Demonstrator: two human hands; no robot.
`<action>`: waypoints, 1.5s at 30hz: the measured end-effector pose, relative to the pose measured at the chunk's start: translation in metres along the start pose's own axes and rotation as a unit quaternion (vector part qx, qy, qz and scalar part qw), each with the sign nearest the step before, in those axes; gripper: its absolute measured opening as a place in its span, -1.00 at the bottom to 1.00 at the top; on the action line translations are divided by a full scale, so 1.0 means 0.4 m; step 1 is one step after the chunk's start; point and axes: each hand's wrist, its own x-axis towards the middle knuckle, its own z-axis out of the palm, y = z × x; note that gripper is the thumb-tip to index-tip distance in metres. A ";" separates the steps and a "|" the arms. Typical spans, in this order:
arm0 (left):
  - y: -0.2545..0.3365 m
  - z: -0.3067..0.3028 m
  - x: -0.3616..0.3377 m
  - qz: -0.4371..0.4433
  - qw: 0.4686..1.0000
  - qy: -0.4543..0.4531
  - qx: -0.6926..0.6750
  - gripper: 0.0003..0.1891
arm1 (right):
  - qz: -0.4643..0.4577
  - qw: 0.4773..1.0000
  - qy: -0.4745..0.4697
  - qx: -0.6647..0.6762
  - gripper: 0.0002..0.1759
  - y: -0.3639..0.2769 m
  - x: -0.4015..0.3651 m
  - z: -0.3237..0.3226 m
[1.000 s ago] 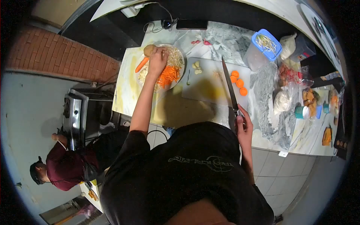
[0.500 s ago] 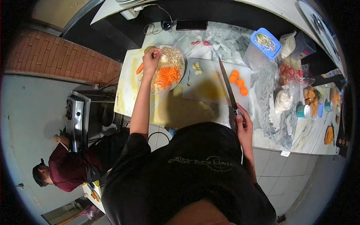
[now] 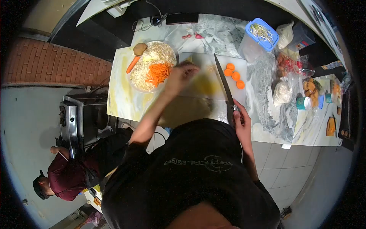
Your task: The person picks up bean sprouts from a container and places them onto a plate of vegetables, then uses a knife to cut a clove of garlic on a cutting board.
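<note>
My right hand (image 3: 243,121) grips the dark handle of a long knife (image 3: 224,81), its blade lying across the cutting board (image 3: 183,91) and pointing away from me. My left hand (image 3: 182,78) is over the board's left part, fingers bent and a little apart, hiding most of the garlic cloves (image 3: 189,59). Right of the blade lie several carrot slices (image 3: 233,75). A large plate (image 3: 142,90) beside my left wrist holds shredded carrot (image 3: 158,74) and pale bean sprouts (image 3: 162,51). On its left edge rest a carrot piece (image 3: 132,65) and a brown potato-like vegetable (image 3: 140,49).
Small shallots (image 3: 198,36) and a phone (image 3: 182,18) lie behind the board. A blue-rimmed tub (image 3: 259,42), a bag of white food (image 3: 282,92) and a white-lidded jar (image 3: 303,103) stand right. A person (image 3: 66,175) is at a stove (image 3: 70,122) on the left.
My left hand has moved from over the plate rightward to the garlic on the board. The knife stays in my right hand. The whole view has shifted slightly.
</note>
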 end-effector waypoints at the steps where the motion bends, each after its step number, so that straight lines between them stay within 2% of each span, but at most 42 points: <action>1: -0.035 0.055 -0.004 -0.001 1.000 0.000 -0.002 -0.84 | -0.016 1.000 0.003 -0.005 -0.57 0.002 -0.001 0.001; 3: -0.087 0.136 -0.008 0.000 1.000 -0.028 -0.014 -0.76 | -0.012 1.000 0.003 -0.005 -0.57 0.002 -0.008 -0.001; 5: -0.110 0.165 -0.019 0.001 1.000 -0.019 -0.008 -0.72 | -0.005 1.000 0.006 -0.008 -0.57 -0.003 -0.019 -0.009; 7: -0.108 0.183 -0.031 0.001 1.000 -0.009 -0.003 -0.68 | 0.028 0.997 0.001 -0.078 -0.58 -0.012 -0.030 -0.022; 8: -0.110 0.180 -0.042 0.039 0.999 0.017 0.025 -0.69 | 0.032 0.996 0.000 -0.081 -0.58 0.003 -0.032 -0.025; 10: -0.082 0.155 -0.060 0.095 0.990 0.064 0.081 -0.70 | -0.036 0.995 0.014 -0.093 -0.57 0.032 -0.025 -0.017; 14: -0.104 0.143 -0.102 0.054 0.989 0.069 0.122 -0.68 | 0.023 0.995 -0.024 -0.091 -0.57 0.021 -0.026 -0.012; 16: -0.118 0.147 -0.111 0.067 0.985 0.079 0.136 -0.69 | -0.077 0.984 -0.032 -0.157 -0.57 0.028 -0.018 -0.006; 19: -0.126 0.153 -0.120 0.061 0.984 0.086 0.145 -0.73 | -0.032 0.985 -0.045 -0.160 -0.57 -0.006 -0.012 0.000; 22: -0.114 0.152 -0.127 0.052 0.982 0.092 0.158 -0.75 | -0.058 0.977 -0.042 -0.201 -0.57 0.009 0.009 -0.006; 26: -0.080 0.179 -0.124 0.060 0.980 0.132 0.134 -0.78 | -0.066 0.971 -0.052 -0.222 -0.57 -0.026 0.033 -0.012; 28: -0.100 0.197 -0.124 0.088 0.979 0.129 0.133 -0.82 | -0.019 0.968 -0.038 -0.246 -0.57 -0.053 0.037 -0.009; 32: -0.130 0.231 -0.115 0.084 0.981 0.138 0.106 -0.83 | -0.004 0.972 -0.051 -0.228 -0.56 -0.048 0.035 -0.020; 34: -0.117 0.227 -0.115 0.071 0.982 0.131 0.118 -0.84 | -0.049 0.971 -0.075 -0.220 -0.56 -0.043 0.030 -0.022; 37: -0.108 0.219 -0.114 0.070 0.981 0.127 0.126 -0.82 | -0.015 0.971 -0.078 -0.226 -0.54 -0.061 0.010 -0.010; 41: -0.117 0.209 -0.110 0.100 0.979 0.145 0.107 -0.77 | -0.070 0.973 -0.078 -0.203 -0.54 -0.036 0.003 0.007; 43: -0.102 0.201 -0.110 0.104 0.979 0.149 0.092 -0.88 | -0.069 0.972 -0.071 -0.213 -0.54 -0.036 -0.004 0.017; 45: -0.101 0.207 -0.109 0.089 0.980 0.156 0.079 -0.86 | -0.048 0.973 -0.074 -0.212 -0.57 -0.044 -0.012 0.023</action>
